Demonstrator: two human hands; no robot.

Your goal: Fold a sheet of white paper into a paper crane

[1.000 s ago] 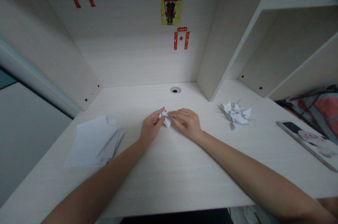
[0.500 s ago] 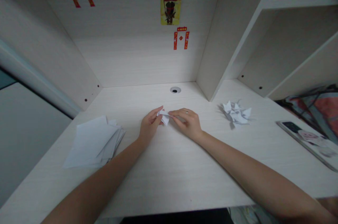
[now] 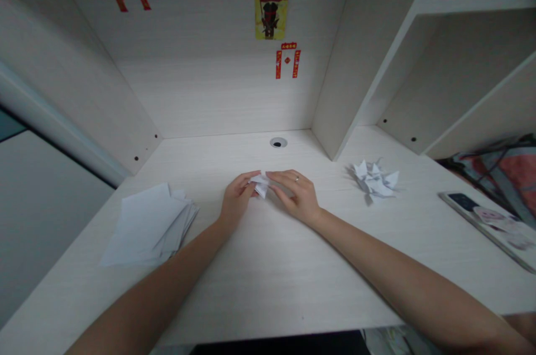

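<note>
A small piece of folded white paper [image 3: 262, 190] is held just above the middle of the desk, its flaps partly hidden by fingers. My left hand [image 3: 237, 196] pinches its left side between thumb and fingers. At the right edge of the paper is my right hand [image 3: 295, 193], with a ring on one finger; its thumb and fingertips close in on a raised flap. To the left lies a loose stack of white paper sheets [image 3: 146, 221]. Folded paper pieces with pointed tips [image 3: 374, 179] sit in a cluster to the right.
A phone [image 3: 489, 224] in a patterned case lies at the right, near a red and grey cloth item [image 3: 502, 171]. The desk's back panel [image 3: 209, 87] and a shelf divider [image 3: 360, 76] rise behind. A round cable hole [image 3: 278, 143] is set in the desk [image 3: 251, 288].
The paper's upper flap has shifted and now stands more raised between the fingertips. My right fingers have moved slightly; both forearms stay nearly in place.
</note>
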